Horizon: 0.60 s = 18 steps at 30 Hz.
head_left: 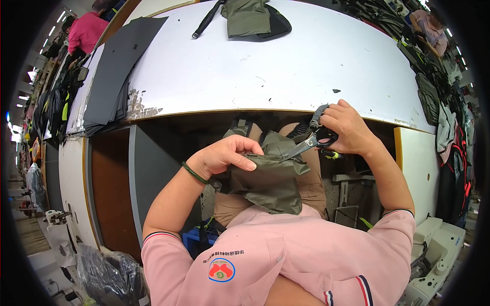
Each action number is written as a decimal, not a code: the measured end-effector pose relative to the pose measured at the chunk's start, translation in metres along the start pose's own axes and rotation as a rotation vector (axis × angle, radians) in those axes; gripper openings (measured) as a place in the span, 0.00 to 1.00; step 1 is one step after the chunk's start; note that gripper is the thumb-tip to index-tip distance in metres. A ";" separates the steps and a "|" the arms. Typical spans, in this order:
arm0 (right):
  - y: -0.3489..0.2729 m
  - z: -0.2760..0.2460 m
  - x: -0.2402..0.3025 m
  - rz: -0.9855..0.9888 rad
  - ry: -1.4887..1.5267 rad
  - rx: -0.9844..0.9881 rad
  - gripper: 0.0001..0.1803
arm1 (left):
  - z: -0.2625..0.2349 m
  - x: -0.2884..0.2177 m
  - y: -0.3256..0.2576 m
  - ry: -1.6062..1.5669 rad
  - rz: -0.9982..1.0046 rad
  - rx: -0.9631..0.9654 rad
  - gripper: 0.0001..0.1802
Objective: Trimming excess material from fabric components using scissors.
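Olive fabric piece held at lap level while scissors met its upper edge.

The left hand (222, 157) had its grip closed on the olive fabric piece (270, 178), held below the white surface (265, 66) edge. The right hand (347, 127) had its grip closed on the scissors (311, 143), blades touching the fabric's top. Risk, as judged: blades lay near the left fingertips (249, 164); slack fabric could cause a miscut. Room was tight under the surface edge, open toward the lap.
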State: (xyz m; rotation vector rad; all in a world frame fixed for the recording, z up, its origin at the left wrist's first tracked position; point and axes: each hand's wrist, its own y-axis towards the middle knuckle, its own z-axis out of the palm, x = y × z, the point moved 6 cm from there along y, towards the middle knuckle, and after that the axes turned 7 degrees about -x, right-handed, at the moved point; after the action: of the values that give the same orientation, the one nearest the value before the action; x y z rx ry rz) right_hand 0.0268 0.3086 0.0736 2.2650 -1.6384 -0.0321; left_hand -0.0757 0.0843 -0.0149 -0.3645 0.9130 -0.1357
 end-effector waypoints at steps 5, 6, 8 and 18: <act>-0.001 0.001 -0.002 -0.005 -0.024 -0.021 0.18 | -0.002 0.002 0.000 -0.028 0.005 -0.012 0.16; -0.001 0.001 -0.002 -0.005 -0.023 -0.020 0.18 | -0.002 0.002 0.000 -0.029 0.000 -0.008 0.16; -0.001 0.001 -0.001 -0.012 -0.026 -0.037 0.18 | -0.002 0.003 0.001 -0.032 -0.006 -0.005 0.16; -0.011 0.011 -0.008 0.011 -0.035 -0.052 0.17 | -0.003 0.005 0.003 -0.044 -0.002 -0.020 0.16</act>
State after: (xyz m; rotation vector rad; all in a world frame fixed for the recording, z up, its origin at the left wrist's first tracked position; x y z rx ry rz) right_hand 0.0322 0.3167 0.0583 2.2288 -1.6482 -0.1109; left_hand -0.0753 0.0847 -0.0218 -0.3854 0.8715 -0.1201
